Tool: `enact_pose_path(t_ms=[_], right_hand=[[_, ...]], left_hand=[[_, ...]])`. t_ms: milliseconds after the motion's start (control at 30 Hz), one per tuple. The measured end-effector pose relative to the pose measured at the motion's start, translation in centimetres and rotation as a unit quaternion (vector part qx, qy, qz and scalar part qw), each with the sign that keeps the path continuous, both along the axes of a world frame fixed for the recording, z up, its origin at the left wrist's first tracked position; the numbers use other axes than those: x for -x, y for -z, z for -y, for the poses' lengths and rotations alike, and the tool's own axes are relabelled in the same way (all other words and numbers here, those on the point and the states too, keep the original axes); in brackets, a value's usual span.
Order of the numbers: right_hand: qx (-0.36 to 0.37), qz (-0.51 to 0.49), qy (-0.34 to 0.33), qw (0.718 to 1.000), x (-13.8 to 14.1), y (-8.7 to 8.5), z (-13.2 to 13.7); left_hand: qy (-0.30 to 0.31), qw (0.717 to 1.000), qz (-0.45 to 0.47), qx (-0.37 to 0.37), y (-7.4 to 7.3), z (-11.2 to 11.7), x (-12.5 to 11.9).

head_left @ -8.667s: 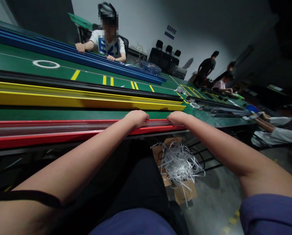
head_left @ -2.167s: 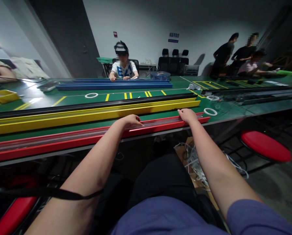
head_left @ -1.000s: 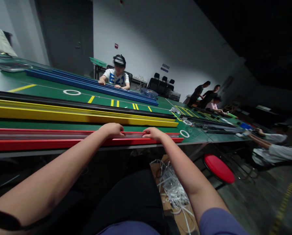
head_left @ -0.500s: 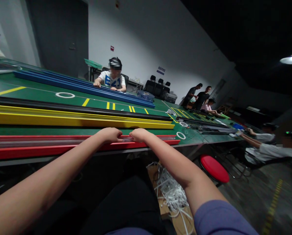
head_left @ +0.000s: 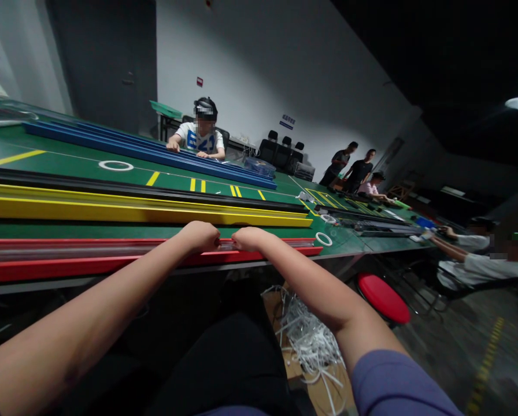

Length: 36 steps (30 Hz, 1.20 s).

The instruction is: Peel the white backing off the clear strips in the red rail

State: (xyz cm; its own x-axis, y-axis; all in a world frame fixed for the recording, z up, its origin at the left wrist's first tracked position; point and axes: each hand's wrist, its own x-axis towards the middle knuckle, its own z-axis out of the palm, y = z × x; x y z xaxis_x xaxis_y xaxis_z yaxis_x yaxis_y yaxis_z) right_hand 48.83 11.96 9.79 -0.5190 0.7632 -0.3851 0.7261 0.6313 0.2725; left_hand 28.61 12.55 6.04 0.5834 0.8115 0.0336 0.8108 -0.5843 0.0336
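The room is dim, with a pale wall (head_left: 241, 63) at the far side and a long green table (head_left: 150, 231) crossing from left to right. At its near edge lies a red channel (head_left: 89, 267), open side upward, with a clear strip (head_left: 68, 249) along its inside. The strip is visible to the left of the hands, and a pale band shows also to their right, toward the channel's right end. So it seems laid along most of the visible length; whether it is fully seated, or what part is left, I cannot tell.

The left hand (head_left: 202, 237) and the right hand (head_left: 248, 238) are close together over the channel, nearer to its right end, with a short piece of the strip between them. The fingers of both are curled down to it; whether they pinch the strip or only press, the view does not show. Just beyond is a yellow channel (head_left: 111, 212), and beside the red channel's right end lies a white ring (head_left: 324, 239).
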Motion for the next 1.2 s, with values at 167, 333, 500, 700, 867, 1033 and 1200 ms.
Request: enact_pose_path(t_ms=[167, 333, 500, 700, 867, 1033, 1200], right_hand=[[-0.010, -0.001, -0.017, 1.000, 0.6, -0.4, 1.1], [-0.012, 0.014, -0.024, 1.000, 0.7, -0.9, 1.4], [-0.009, 0.017, -0.029, 0.999, 0.7, -0.7, 0.9], [0.004, 0.020, -0.023, 1.000, 1.2, -0.6, 0.6], [-0.007, -0.001, -0.008, 1.000, 1.2, -0.5, 0.8], [-0.021, -0.066, 0.011, 0.998, -1.3, 0.1, 0.9], [-0.099, -0.147, 0.097, 0.979, -8.5, -0.7, 2.2]], left_hand=[[0.034, 0.999, 0.013, 0.005, 0.0, 0.0, 0.0], [0.034, 0.999, 0.024, 0.020, 0.5, -0.5, 0.2], [0.018, 0.999, 0.021, 0.031, 0.7, -1.1, 0.2], [0.014, 0.998, 0.011, 0.064, 0.8, -1.9, -0.2], [0.028, 0.998, 0.005, 0.058, 1.1, -1.5, -0.3], [0.019, 0.999, 0.011, 0.045, 1.0, -0.8, 0.0], [0.012, 0.998, 0.006, 0.061, 0.8, -1.0, 0.1]])
